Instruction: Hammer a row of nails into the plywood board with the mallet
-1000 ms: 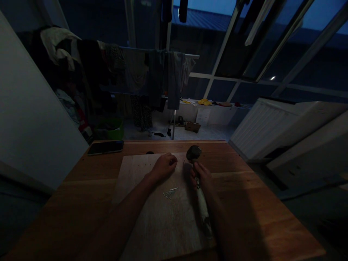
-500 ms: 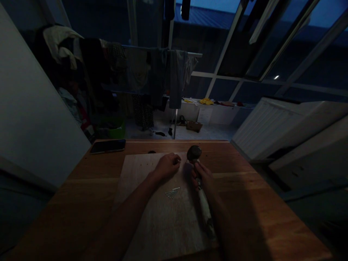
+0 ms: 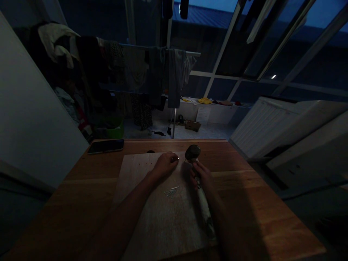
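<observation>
Head view, dim: L hand (image 3: 164, 165) fingertips pinched on a nail (image 3: 177, 158) at far end of board (image 3: 152, 221). R hand (image 3: 202, 176) clamped on hammer (image 3: 193, 152), choked up under head, just beside nail. Best, imo: hold nail plumb, light taps first. Spare nails (image 3: 171, 192) lie mid-board.

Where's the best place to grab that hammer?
Probably the long pale hammer handle, from the near end: it points back toward the person, while the heavy head points away. The right hand grips it just below the head.
</observation>
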Demonstrator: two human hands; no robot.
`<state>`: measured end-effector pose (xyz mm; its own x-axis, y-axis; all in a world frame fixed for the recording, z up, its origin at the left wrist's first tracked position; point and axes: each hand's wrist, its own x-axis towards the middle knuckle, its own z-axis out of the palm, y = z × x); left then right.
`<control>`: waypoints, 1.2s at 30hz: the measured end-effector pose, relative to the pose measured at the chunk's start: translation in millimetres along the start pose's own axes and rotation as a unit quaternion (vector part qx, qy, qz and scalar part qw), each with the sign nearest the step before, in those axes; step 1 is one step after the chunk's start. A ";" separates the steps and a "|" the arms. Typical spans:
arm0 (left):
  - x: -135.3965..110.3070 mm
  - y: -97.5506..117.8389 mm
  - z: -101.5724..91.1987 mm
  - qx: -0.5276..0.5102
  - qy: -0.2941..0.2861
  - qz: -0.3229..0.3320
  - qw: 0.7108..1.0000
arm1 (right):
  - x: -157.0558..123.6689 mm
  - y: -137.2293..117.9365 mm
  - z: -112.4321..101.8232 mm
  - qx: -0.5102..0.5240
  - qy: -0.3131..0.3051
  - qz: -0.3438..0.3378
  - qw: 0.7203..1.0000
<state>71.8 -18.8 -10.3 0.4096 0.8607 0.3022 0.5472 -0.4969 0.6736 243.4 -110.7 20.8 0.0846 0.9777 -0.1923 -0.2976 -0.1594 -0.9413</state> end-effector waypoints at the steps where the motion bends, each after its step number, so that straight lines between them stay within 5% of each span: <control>1: 0.2 -0.1 0.0 0.001 -0.001 -0.003 1.000 | 0.5 -2.0 -0.8 -0.002 0.002 0.001 1.000; 8: 0.8 2.1 0.6 -0.002 0.003 -0.013 1.000 | 9.0 -15.7 1.3 -0.010 0.005 -0.020 1.000; 19: 0.7 0.7 2.3 0.000 0.002 -0.014 1.000 | 6.9 6.0 15.6 -0.003 -0.032 -0.009 0.999; 36: 1.1 4.4 -0.8 0.001 0.000 -0.030 1.000 | -6.0 0.6 25.9 -0.024 -0.038 -0.022 0.999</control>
<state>74.1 -20.0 -6.4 0.3752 0.8894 0.2611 0.5730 -0.4440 0.6889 218.1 -113.1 28.6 0.0236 0.9911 -0.1308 -0.2489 -0.1208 -0.9609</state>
